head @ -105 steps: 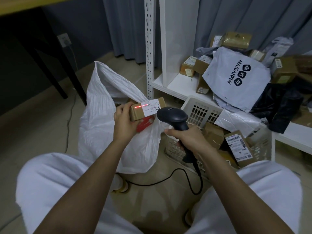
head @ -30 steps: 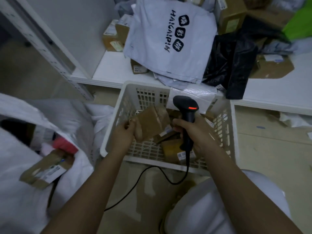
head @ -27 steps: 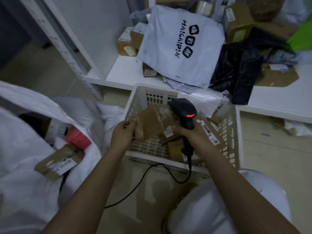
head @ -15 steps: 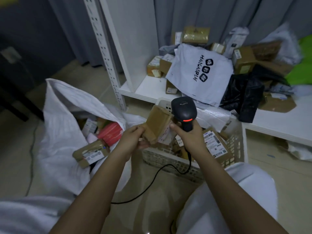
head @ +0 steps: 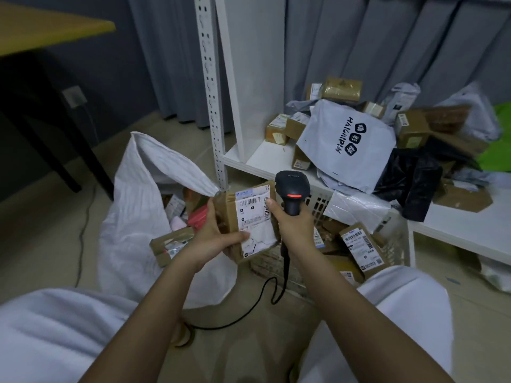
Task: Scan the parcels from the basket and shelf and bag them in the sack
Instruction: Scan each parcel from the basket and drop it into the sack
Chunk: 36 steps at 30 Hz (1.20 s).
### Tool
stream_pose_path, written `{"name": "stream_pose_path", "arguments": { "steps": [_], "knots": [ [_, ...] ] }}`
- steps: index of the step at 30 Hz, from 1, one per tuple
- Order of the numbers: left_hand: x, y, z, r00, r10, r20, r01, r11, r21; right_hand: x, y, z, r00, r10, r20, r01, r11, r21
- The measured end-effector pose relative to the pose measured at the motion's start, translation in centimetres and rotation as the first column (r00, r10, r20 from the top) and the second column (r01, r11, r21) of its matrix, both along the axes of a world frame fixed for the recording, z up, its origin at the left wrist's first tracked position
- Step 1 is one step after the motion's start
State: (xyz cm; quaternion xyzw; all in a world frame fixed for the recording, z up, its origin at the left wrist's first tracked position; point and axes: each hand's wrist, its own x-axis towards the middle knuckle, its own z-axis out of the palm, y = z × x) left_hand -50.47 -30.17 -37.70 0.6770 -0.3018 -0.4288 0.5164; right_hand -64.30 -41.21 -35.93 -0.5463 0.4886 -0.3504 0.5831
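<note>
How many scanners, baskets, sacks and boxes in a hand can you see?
Scanner: 1
Basket: 1
Sack: 1
Box in the left hand: 1
Total: 4

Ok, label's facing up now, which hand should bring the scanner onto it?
Right. The right hand already grips the scanner beside the label, thumb touching its edge. The left hand holds the cardboard parcel, so it should probably just steady it.

Both forearms extended forward. Left hand grips something, thumb across front. Right hand wrapped around handle, fingers probably curled.
</note>
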Motion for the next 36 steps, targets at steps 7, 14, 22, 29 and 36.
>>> {"name": "stream_pose_path", "arguments": {
  "steps": [7, 14, 22, 29, 36],
  "knots": [
    [3.9, 1.3, -0.6, 0.967, 0.248, 0.062, -0.249, 0.969, 0.005, -0.3, 1.4, 1.5, 0.971, 0.236, -0.029, -0.230, 0.964, 0.132],
    [6.9, 2.1, -2.5, 0.938, 0.317, 0.143, -0.328, 0.942, 0.069, -1.1, 3.5, 2.1, 0.877, 0.445, -0.183, -0.429, 0.895, 0.122],
    [6.9, 2.6, -3.2, 0.926, 0.343, 0.160, -0.359, 0.929, 0.086, -0.3, 3.8, 2.6, 0.863, 0.481, -0.153, -0.450, 0.870, 0.201],
    [7.9, 3.1, -4.0, 0.922, 0.374, 0.100, -0.378, 0.925, 0.026, 1.3, 3.8, 1.5, 0.844, 0.517, -0.146, -0.464, 0.839, 0.284],
    [10.3, 5.6, -6.4, 0.795, 0.596, 0.108, -0.602, 0.798, 0.023, 4.9, 3.1, -0.8, 0.925, 0.372, -0.075, -0.336, 0.895, 0.293]
  ]
}}
